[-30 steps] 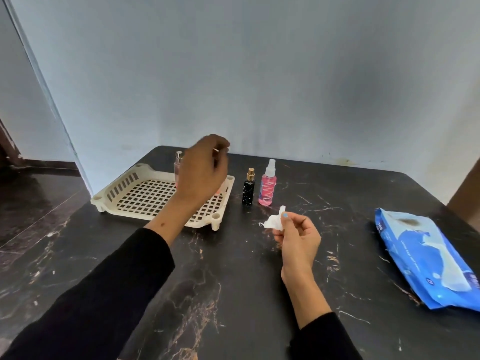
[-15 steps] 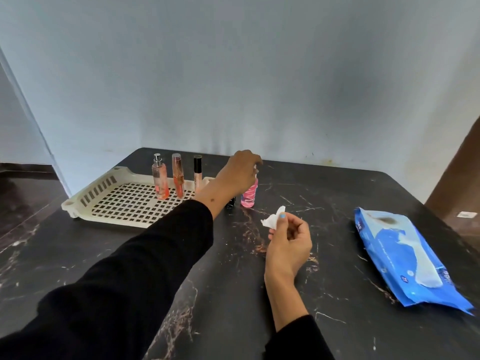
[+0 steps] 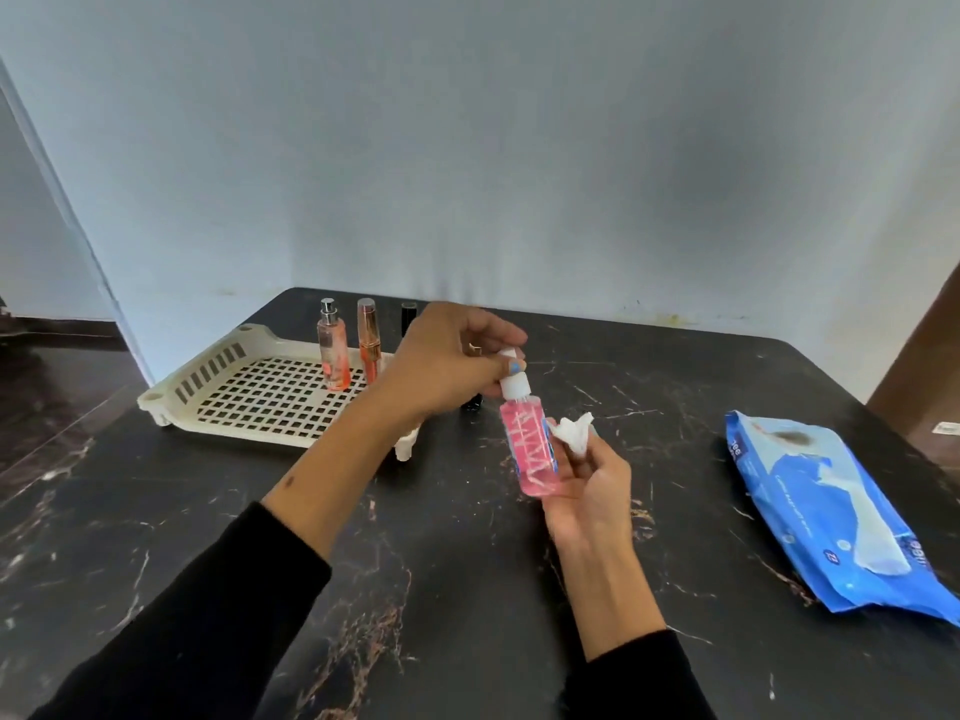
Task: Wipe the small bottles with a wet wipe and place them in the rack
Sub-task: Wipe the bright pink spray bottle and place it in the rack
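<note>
The person's left hand pinched the white spray cap of a small clear plastic bottle of pink liquid, fingers and thumb curled round the neck, and held it upright above the black marble-patterned table. The right hand cupped the bottle's lower body and pinched a crumpled white wet wipe against its side. The bottle was thus in the air between both hands, near the front corner of the cream perforated plastic rack, in which three slim bottles already stood along the far edge. One small dark bottle stood on the table, mostly hidden behind the left hand. The pink bottle looked light and stiff, probably slick once damp, so the ridged cap seemed the surest hold while the wipe worked round the body. A blue wet-wipe packet lay well apart on the right.
</note>
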